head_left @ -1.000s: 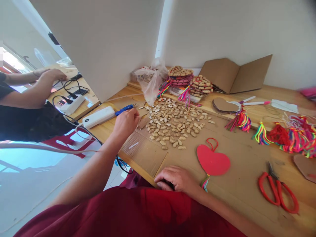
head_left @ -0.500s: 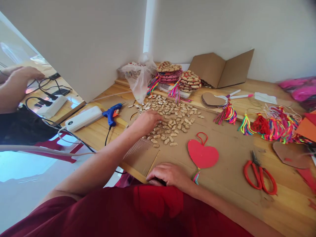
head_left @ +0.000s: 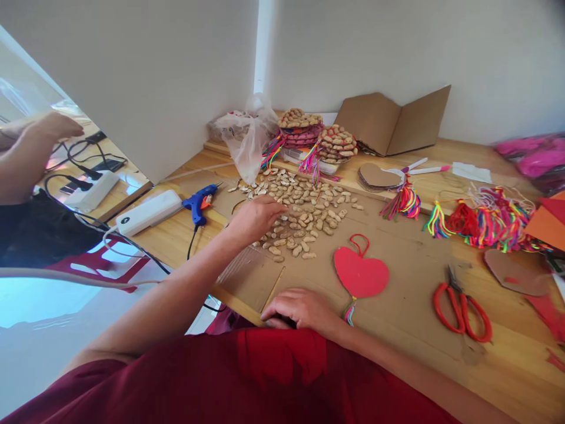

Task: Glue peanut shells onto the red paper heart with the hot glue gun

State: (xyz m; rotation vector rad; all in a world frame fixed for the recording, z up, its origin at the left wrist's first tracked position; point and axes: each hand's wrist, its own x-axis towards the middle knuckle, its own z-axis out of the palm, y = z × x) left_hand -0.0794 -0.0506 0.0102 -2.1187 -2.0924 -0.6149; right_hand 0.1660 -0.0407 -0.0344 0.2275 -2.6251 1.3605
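My left hand (head_left: 257, 219) reaches over the loose peanuts (head_left: 304, 219), its fingers bent down and pressed together at their left side. What the fingertips hold, if anything, is hidden. My right hand (head_left: 304, 307) rests at the table's front edge, holding nothing visible, its fingers loosely stretched and the thumb apart below them. To the right of it lies a red heart (head_left: 362, 272) with a red cord loop on top and a small coloured tassel (head_left: 350, 311) at its tip. The peanuts spread over a flat cardboard sheet (head_left: 397, 294).
A blue glue gun (head_left: 199, 203) lies left, beside a white power strip (head_left: 149, 212). Red-handled scissors (head_left: 462, 306) and tassels (head_left: 498, 221) lie right. Behind are a plastic bag (head_left: 247, 144), peanut-covered pieces (head_left: 338, 143) and folded cardboard (head_left: 375, 121). Another person's hand (head_left: 44, 138) shows far left.
My left hand has shifted slightly to the left over the peanuts. The right hand rests as before. The other person's hand at far left has moved slightly, and the view has shifted a little.
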